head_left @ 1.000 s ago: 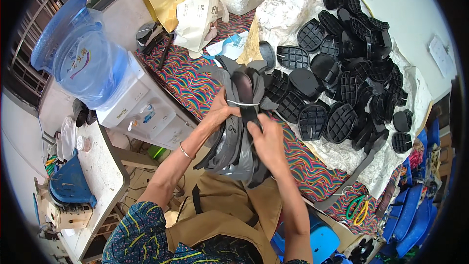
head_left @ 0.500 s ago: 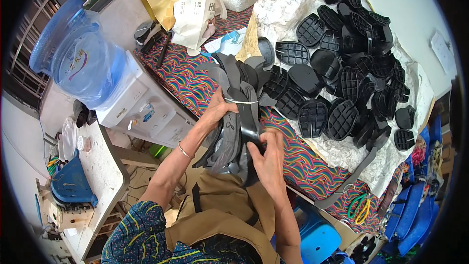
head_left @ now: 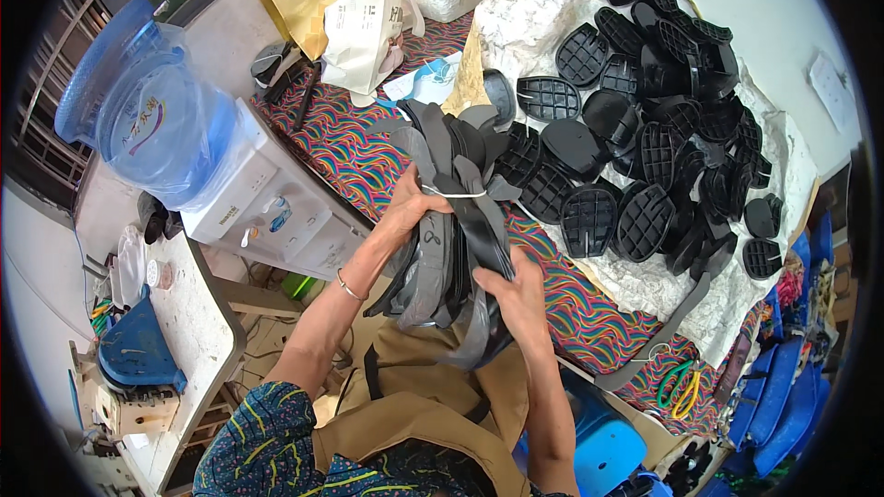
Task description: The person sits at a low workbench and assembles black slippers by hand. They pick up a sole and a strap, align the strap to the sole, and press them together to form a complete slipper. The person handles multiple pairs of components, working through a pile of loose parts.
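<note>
A thick bundle of dark grey and black flat strips [head_left: 433,262] hangs in front of me above the near table edge. A thin white tie [head_left: 458,194] binds it around the middle. My left hand [head_left: 408,209] grips the bundle's left side, its thumb lying just below the tie. On the right side, my right hand [head_left: 518,293] is closed on several black strips [head_left: 483,253], pulling them a little apart from the rest. Their lower ends bend down and look blurred. Some fingers of both hands are hidden behind the strips.
Black ridged sole pieces [head_left: 645,143] lie heaped on a white sheet [head_left: 543,0] at the right. Scissors [head_left: 685,393] and a loose grey strip [head_left: 635,364] rest on the patterned cloth [head_left: 599,304]. A water dispenser [head_left: 276,202] stands left; a blue stool [head_left: 599,433] is below.
My right hand has shifted right and slightly down, drawing the black strips outward, so a wider gap shows in the bundle. My left hand has stayed in place.
</note>
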A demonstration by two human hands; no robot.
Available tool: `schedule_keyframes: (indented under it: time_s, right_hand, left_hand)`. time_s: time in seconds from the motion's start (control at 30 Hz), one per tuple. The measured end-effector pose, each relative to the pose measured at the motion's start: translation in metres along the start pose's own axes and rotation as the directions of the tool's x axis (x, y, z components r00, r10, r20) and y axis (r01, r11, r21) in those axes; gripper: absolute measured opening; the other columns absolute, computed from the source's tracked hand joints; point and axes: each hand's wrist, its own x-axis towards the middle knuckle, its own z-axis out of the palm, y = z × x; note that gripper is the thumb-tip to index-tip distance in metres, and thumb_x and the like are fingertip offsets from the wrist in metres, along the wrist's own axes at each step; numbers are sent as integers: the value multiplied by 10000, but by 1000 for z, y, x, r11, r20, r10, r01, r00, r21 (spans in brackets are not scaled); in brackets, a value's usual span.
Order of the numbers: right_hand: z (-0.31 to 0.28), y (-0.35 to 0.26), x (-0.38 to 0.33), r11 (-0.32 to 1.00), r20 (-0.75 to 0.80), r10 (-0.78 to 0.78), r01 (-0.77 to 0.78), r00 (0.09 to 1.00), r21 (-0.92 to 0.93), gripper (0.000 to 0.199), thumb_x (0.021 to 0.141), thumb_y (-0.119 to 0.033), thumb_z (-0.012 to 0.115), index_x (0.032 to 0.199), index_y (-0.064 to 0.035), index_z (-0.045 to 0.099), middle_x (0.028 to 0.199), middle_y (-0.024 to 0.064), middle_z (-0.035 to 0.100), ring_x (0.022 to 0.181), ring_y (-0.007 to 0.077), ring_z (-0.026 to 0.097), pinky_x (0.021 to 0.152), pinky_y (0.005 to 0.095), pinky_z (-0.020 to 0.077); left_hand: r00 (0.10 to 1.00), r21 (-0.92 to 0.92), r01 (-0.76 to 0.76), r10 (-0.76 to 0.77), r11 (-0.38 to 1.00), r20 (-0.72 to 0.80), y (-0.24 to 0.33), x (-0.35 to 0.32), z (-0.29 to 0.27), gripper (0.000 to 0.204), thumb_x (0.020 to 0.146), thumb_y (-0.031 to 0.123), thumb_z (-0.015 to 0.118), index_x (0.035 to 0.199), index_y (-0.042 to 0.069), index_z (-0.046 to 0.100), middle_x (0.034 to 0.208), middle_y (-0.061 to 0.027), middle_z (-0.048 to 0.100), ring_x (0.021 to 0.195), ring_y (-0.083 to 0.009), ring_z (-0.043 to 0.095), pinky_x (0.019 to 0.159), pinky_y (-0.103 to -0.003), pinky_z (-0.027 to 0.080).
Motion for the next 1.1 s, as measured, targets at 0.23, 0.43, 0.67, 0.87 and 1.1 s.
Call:
schedule_keyframes:
  time_s: [0.23,0.43,0.67,0.87,1.1]
  right_hand:
    - [-52,-35,-97,990,-142,116,-103,983,97,384,801,-6,704,1176,22,630,942,17,675,844,80,578,751,246,475]
    - [-137,-53,-164,998,-644,16,30,765,61,392,737,-77,740,1115,-20,654,890,-8,622,784,84,551,710,235,440]
    - [-203,-59,-179,749,-809,-398,-355,433,-559,352,899,-145,661,1161,83,600,968,158,685,831,211,623,779,342,485]
    - [-229,-29,-155,141,-781,-527,-871,336,-471,341,921,-204,590,1214,-39,535,816,226,688,722,403,675,611,524,501]
    - [-217,33,-109,41,-768,-281,-793,575,-608,407,869,-200,648,1203,-18,503,987,228,639,833,392,679,671,487,538]
  left_hand:
    - [997,-69,40,-35,997,76,4,7,-7,774,634,73,804,1312,-30,445,1128,-130,611,995,-215,625,877,-344,511]
    - [995,-4,97,-97,995,19,14,2,7,719,629,120,829,1230,-81,491,968,-97,668,841,-198,662,788,-332,531]
    - [992,-58,121,-120,991,35,-3,7,-8,642,653,116,810,1152,-85,460,934,-126,649,780,-188,668,737,-320,557]
    - [992,-142,114,-105,983,71,4,2,2,650,657,99,784,1167,-90,428,957,-153,632,766,-210,669,725,-332,570]
    - [984,-169,170,-157,971,87,-7,10,-9,664,636,101,791,1143,-71,398,940,-148,612,756,-224,661,695,-355,576]
